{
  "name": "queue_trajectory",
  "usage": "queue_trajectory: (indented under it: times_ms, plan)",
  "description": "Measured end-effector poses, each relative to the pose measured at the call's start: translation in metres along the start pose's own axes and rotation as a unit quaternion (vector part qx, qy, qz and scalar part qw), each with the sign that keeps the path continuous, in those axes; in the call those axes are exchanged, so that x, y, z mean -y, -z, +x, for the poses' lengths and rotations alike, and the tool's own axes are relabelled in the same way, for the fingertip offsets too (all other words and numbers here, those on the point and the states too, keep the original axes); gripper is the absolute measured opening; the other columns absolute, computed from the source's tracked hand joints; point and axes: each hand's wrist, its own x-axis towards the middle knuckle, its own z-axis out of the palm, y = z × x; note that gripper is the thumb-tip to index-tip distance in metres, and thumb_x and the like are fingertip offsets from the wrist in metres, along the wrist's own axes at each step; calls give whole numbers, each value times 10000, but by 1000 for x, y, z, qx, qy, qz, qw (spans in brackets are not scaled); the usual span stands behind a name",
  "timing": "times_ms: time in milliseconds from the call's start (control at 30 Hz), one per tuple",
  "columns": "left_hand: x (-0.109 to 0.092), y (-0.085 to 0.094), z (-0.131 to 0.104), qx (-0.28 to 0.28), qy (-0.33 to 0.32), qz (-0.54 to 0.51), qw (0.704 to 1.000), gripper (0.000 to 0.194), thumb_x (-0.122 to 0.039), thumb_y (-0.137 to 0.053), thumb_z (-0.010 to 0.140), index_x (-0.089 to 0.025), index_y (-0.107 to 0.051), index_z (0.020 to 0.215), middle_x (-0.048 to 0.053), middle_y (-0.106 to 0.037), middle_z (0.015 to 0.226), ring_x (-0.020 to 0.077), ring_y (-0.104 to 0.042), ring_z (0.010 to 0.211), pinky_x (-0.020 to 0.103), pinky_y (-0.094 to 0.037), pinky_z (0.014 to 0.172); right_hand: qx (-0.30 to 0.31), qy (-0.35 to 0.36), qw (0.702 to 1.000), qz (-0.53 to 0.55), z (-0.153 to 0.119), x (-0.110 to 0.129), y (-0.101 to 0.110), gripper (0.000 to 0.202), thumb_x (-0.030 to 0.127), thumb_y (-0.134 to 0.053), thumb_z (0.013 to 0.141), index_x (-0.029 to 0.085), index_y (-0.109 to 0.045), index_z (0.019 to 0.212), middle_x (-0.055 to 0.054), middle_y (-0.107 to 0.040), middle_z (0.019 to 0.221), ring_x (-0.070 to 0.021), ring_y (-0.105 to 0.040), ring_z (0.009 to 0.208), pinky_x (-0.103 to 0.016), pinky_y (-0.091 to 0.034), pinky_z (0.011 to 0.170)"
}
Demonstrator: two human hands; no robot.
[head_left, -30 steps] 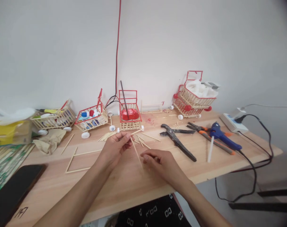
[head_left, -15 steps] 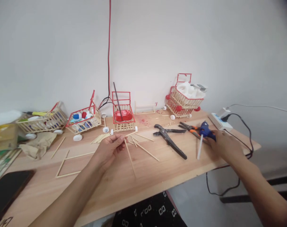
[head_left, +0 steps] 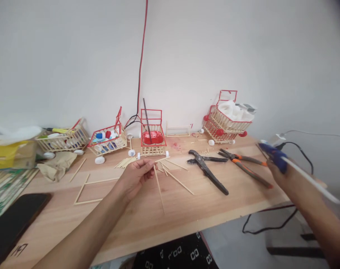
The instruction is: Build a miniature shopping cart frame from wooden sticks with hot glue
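My left hand (head_left: 139, 173) pinches thin wooden sticks (head_left: 159, 190) above the middle of the table, one pointing down toward me and another to the right, meeting near the fingertips. At the right, my right hand (head_left: 284, 177) is wrapped round a blue glue gun (head_left: 273, 154), lifted off the table and slightly blurred. A long white glue stick (head_left: 312, 180) juts from its back. Loose sticks (head_left: 177, 180) lie just right of my left hand. Under my left forearm, a stick frame (head_left: 80, 192) lies flat, partly hidden.
Small stick carts with red trim (head_left: 153, 149) stand along the wall, one holding a red paint container. Black pliers (head_left: 209, 173) and orange-handled pliers (head_left: 249, 170) lie right of centre. A phone (head_left: 21, 220) is at the left front. Cords run at the right edge.
My right hand has raised the glue gun from beside the orange-handled pliers and moved it right, turning it. My left hand keeps its pinch on the sticks. The view has shifted slightly.
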Motion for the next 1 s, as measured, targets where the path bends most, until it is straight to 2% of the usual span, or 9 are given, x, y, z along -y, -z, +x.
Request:
queue_trajectory:
  times_ms: [67,133,200,267,333,433,600,800,1000]
  plan:
    - [-1,2,1,-2,-7,-3,1000,255,-311,-817,627,-108,-694,719,16,-637,688,56,-524,559,178,-437,557,50,-135,990,-12,-12,22,7,249,484,-597,785,236,-618,764,-125,-584,609,-331,-634,692,-401,-387,568]
    - [-2,3,2,0,-13,-5,1000,247,-309,-809,643,-109,-690,727,7,-622,673,53,-520,557,172,-436,553,80,-110,977,165,-27,49,6,342,544,-519,840,237,-631,939,-131,-660,868,-271,-639,731,-380,-450,618]
    - [-3,4,3,5,-19,-7,1000,242,-310,-803,655,-112,-683,726,-2,-606,657,51,-514,551,165,-436,546,124,-92,937,312,-45,81,0,390,575,-560,814,229,-633,978,-110,-655,994,-213,-618,708,-338,-476,608]
    - [-3,5,3,11,-22,-10,1000,246,-313,-802,659,-112,-679,729,-1,-604,663,49,-512,550,158,-440,541,208,-71,888,404,-63,114,-8,397,554,-559,834,213,-619,1029,-96,-652,961,-169,-585,653,-292,-457,549]
    - [-4,6,4,17,-21,-14,1000,252,-316,-802,661,-111,-678,738,7,-617,687,46,-515,554,151,-444,543,259,-49,849,457,-79,143,-15,379,526,-532,869,195,-606,1037,-75,-638,862,-144,-547,610,-266,-430,516]
    - [-5,6,3,28,-20,-20,999,254,-324,-799,666,-113,-672,729,12,-624,707,42,-516,557,145,-445,543,308,-21,820,482,-95,172,-20,373,522,-489,897,180,-590,1007,-38,-589,740,-127,-498,566,-256,-406,509]
    - [-6,4,2,36,-13,-25,999,255,-324,-802,663,-114,-669,724,7,-620,700,41,-512,547,147,-441,528,346,-16,816,463,-103,187,-23,419,578,-459,887,169,-552,893,4,-500,628,-112,-455,521,-235,-368,471]
    - [-6,3,1,35,-11,-27,999,240,-302,-803,661,-110,-673,723,8,-623,686,44,-513,547,151,-440,535,362,-45,796,482,-106,185,-26,370,547,-474,895,178,-503,881,13,-479,678,-86,-414,517,-215,-328,443]
    - [-5,4,2,35,-12,-29,999,238,-300,-804,662,-108,-675,718,7,-623,681,42,-516,545,147,-442,532,371,-44,794,479,-106,185,-28,361,538,-466,903,180,-488,860,26,-451,651,-82,-399,504,-218,-313,438]
